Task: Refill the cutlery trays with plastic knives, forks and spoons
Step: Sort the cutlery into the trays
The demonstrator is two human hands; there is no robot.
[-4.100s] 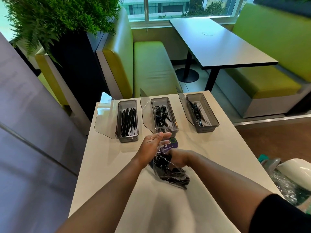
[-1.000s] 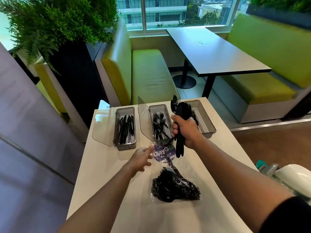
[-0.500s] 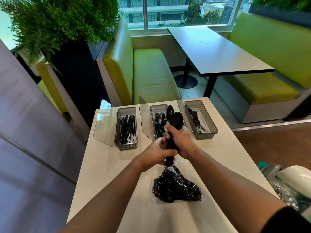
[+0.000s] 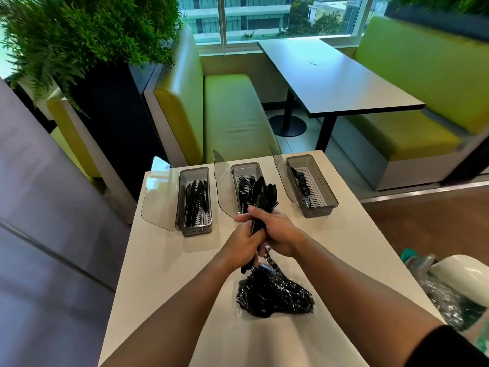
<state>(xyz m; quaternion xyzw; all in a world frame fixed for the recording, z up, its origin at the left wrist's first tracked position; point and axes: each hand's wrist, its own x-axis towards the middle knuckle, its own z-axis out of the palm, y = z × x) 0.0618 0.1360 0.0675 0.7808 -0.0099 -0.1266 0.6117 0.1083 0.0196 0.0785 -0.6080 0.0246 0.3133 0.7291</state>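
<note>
Clamps upright bundle of black plastic cutlery (image 4: pixel 264 193) in left hand (image 4: pixel 244 239) and right hand (image 4: pixel 281 231), fingers (image 4: pixel 258 235) curled round handles, probably to square ends before traying.

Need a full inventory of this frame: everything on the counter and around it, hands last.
counter: 1, white, foreground
left tray: 1, clear grey, lid open, counter's far edge, holds black knives
middle tray: 1, clear grey, lid open, holds black forks, partly behind the bundle
right tray: 1, clear grey, lid open, few black pieces by its left wall
cutlery bundle: 1, black, held upright before the middle tray
bag: 1, clear, full of black cutlery, on the counter
dining table: 1, dark, beyond the counter
left bench, right bench: 2, green, flanking the dining table
plant: 1, green, upper left
left hand: grips the bundle
right hand: grips the bundle
</note>
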